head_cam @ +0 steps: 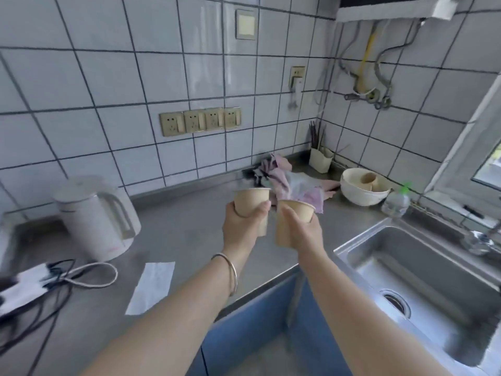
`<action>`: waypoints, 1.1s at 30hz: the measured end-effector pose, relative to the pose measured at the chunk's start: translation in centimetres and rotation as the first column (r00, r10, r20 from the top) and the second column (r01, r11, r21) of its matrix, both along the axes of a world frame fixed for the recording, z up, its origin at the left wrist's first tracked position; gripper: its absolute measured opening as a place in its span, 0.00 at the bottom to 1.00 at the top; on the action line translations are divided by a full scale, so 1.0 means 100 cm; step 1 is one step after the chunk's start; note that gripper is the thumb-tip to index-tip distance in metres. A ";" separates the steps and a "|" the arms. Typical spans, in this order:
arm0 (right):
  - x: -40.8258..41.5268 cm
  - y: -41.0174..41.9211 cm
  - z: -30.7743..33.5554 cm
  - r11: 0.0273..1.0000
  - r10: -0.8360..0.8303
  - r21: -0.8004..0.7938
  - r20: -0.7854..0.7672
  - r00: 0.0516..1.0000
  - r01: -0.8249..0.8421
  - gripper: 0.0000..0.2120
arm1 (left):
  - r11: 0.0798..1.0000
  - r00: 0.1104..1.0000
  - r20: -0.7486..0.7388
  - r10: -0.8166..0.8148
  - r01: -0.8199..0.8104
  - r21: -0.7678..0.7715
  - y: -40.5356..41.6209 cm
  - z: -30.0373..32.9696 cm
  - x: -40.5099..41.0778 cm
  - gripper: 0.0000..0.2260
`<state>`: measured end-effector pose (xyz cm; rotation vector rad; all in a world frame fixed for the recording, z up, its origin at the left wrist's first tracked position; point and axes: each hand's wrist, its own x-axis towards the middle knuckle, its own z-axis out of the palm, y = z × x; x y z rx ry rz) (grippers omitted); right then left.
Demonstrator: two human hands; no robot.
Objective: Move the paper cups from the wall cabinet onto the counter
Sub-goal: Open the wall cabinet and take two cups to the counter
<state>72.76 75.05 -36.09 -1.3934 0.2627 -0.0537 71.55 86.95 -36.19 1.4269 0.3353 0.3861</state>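
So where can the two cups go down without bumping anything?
The bare counter between the kettle and the sink, just under the hands, looks widest. A smaller bare strip lies between the paper slip and the counter's front edge. It is crowded by the back corner: the pink cloth, bowl and bottle.
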 end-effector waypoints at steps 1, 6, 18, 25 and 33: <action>0.010 0.016 -0.003 1.000 0.023 -0.003 0.001 1.000 -0.023 0.22 | 1.000 1.000 -0.009 0.024 -0.024 -0.002 0.016 -0.004 0.008 0.20; 0.065 0.087 -0.021 0.992 0.110 -0.052 -0.018 0.994 -0.111 0.19 | 0.992 0.991 -0.058 0.123 -0.124 -0.005 0.083 -0.021 0.047 0.21; 0.231 0.209 -0.072 0.889 0.415 -0.124 -0.184 0.891 -0.440 0.18 | 0.916 0.900 -0.191 0.392 -0.401 -0.008 0.200 -0.069 0.173 0.27; 0.295 0.262 -0.103 0.759 0.604 -0.123 -0.231 0.762 -0.639 0.15 | 0.881 0.838 -0.301 0.456 -0.472 0.019 0.243 -0.105 0.222 0.23; 0.338 0.303 -0.158 0.654 0.697 -0.184 -0.231 0.679 -0.734 0.27 | 0.879 0.814 -0.371 0.446 -0.476 0.012 0.295 -0.161 0.260 0.21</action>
